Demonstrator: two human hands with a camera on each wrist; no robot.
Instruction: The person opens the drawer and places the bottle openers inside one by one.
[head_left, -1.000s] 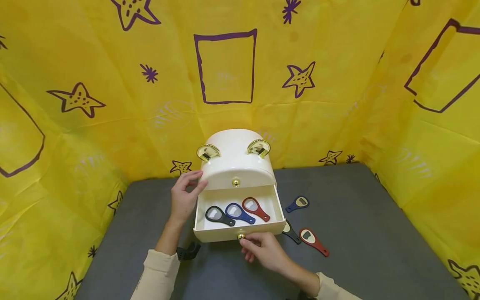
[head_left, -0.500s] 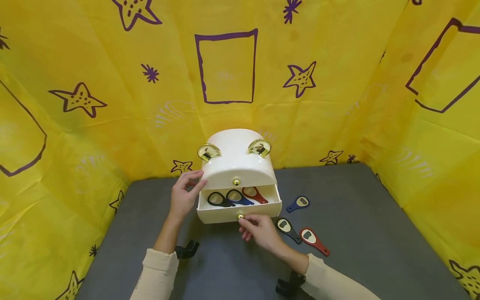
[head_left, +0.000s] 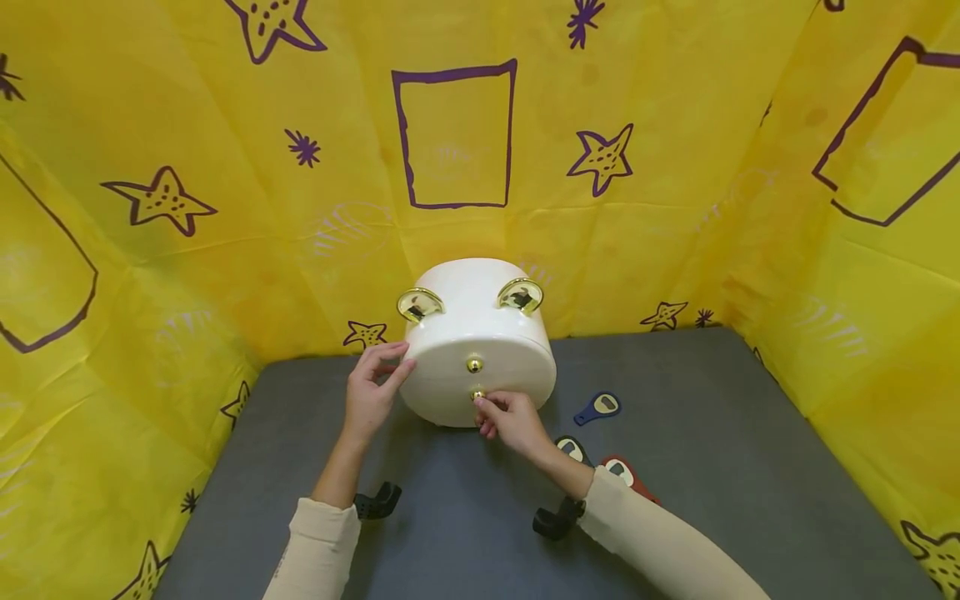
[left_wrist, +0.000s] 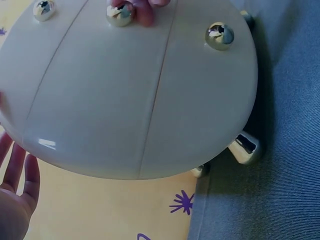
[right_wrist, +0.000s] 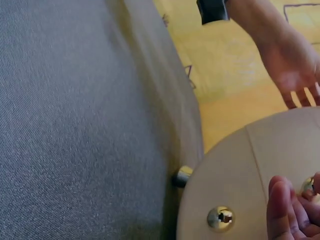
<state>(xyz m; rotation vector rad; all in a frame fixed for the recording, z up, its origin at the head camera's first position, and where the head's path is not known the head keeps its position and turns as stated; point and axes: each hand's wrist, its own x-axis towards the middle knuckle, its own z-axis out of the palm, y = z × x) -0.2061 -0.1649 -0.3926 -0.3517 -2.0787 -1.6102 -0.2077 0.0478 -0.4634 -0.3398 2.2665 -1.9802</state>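
Observation:
A rounded white mini drawer cabinet with gold ears stands on the dark table, its drawers closed flush. My right hand pinches the gold knob of the middle drawer between thumb and finger. Above it sits the top drawer's knob; a lower knob shows in the left wrist view. Against the cabinet's left side, my left hand rests with fingers extended, fingertips at its edge. The bottle openers inside the drawer are hidden.
Right of the cabinet lie a blue bottle opener, a black one and a red one, the last two partly behind my right forearm. Yellow patterned cloth walls the table's back and sides.
My right hand has pushed the middle drawer inward by its knob, from far out to closed, covering the black, blue and red bottle openers inside. The left hand has stayed at the cabinet's side.

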